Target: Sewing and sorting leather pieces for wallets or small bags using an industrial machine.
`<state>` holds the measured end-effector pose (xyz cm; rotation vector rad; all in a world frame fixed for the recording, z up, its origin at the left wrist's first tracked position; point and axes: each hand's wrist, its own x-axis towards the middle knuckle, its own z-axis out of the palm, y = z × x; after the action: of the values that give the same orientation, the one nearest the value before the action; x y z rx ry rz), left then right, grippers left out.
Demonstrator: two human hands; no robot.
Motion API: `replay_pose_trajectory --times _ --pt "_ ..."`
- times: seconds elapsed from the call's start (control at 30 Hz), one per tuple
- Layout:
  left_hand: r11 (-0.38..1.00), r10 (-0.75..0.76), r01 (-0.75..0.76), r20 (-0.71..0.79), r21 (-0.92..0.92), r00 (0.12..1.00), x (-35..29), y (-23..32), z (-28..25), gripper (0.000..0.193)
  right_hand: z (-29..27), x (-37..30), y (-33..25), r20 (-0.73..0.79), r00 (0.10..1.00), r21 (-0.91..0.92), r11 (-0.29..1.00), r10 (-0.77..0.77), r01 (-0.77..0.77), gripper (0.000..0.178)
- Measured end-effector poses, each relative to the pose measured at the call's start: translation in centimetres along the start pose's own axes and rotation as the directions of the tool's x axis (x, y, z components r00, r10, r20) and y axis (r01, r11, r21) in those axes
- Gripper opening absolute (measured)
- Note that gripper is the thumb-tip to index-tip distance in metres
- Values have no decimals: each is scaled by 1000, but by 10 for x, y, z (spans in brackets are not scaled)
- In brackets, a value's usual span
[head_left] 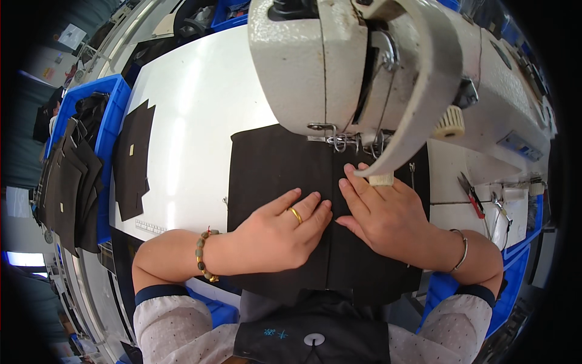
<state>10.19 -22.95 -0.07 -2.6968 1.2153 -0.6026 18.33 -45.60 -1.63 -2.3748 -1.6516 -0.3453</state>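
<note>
A large dark brown fabric panel [273, 164] lies over the white sewing table, with a seam line running down its middle. My left hand [276, 233] rests on the panel just left of that seam, fingers stretched out, a gold ring on one of them. To the right of the seam, my right hand [391, 212] is laid flat with its fingers spread, the fingertips close to the presser foot area. Above the far part of the panel stands the white sewing machine [291, 73]; its curved front guard hides part of the needle area. Neither hand grasps anything.
At the left, a blue bin [118, 103] is hung with dark fabric pieces [73, 176]. Another cut piece [133, 161] lies on the white tabletop [194, 109], near a ruler [150, 227]. Red-handled scissors [471, 195] sit right of the panel.
</note>
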Motion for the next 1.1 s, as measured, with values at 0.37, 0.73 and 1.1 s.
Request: replay_pose_trajectory --times 0.37,0.73,1.1 --pt "850 -354 408 212 -333 911 9 -21 16 63 -2 3 0 -23 1000 -40 999 -17 16 53" --pt "892 -324 382 246 -240 913 8 -22 11 73 -8 12 7 133 985 -34 994 107 -103 76" --pt "893 -319 368 213 -260 924 7 -22 12 73 -4 5 0 90 994 0 998 57 -58 84"
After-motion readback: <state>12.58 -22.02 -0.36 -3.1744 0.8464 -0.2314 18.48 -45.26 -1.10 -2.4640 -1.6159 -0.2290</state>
